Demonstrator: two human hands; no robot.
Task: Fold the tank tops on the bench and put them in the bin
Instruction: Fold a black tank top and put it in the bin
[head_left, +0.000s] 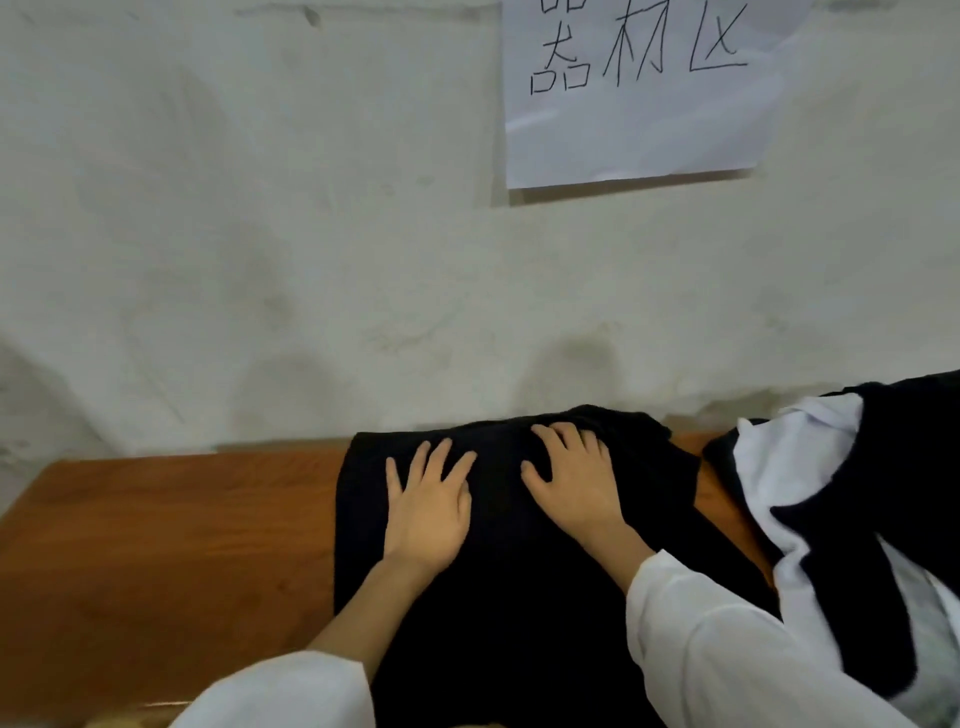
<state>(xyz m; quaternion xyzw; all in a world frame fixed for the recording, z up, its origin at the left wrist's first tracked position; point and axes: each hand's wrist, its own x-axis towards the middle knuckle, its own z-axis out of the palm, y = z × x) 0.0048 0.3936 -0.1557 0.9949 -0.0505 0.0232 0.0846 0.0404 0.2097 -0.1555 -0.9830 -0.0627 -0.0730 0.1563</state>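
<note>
Black tank top (519, 545) is lying spread across the wooden bench (156, 545), reaching its far edge by the wall. Left hand (428, 512) and right hand (571, 483) are pressing flat on it, fingers straight and spread. Heap of black and white garments (831, 493) is sitting just beside, at the bench's right end. Handwritten paper sign (639, 104) is hanging on the wall (260, 208).

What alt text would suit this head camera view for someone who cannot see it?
A person's left hand and right hand press flat, fingers spread, on a black tank top laid across a wooden bench. A heap of black and white garments lies to the right, and a handwritten paper sign hangs on the wall behind.
</note>
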